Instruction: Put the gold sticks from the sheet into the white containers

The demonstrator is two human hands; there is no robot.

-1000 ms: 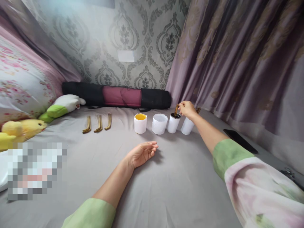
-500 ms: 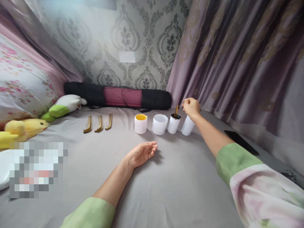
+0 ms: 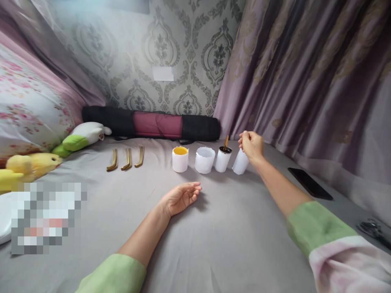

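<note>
My right hand [image 3: 253, 147] is over the rightmost white cylinder [image 3: 240, 163], covering its top. Its fingers are curled together, and whatever they may hold is hidden. To the left stands a slim white cup [image 3: 222, 163] with a dark rim, gold-coloured sticks [image 3: 226, 141] poking up from it. Beside that are a wide translucent white cup [image 3: 204, 163] and a white cup with a yellow inside [image 3: 180, 164]. My left hand [image 3: 183, 198] rests on the grey sheet, palm sideways, fingers loosely bent and holding nothing. Three bundles of bent gold-coloured sticks [image 3: 126, 159] lie further left.
A black and maroon rolled bag [image 3: 159, 124] lies along the wall. Plush toys [image 3: 33, 162] and a blurred-out flat item [image 3: 49, 219] are at left. A dark phone [image 3: 310, 184] lies at right, near a small black object [image 3: 371, 228] and the curtain [image 3: 305, 81].
My right hand has moved a little right and down, away from the sticks in the slim cup towards the rightmost cylinder. My left hand has stayed in place.
</note>
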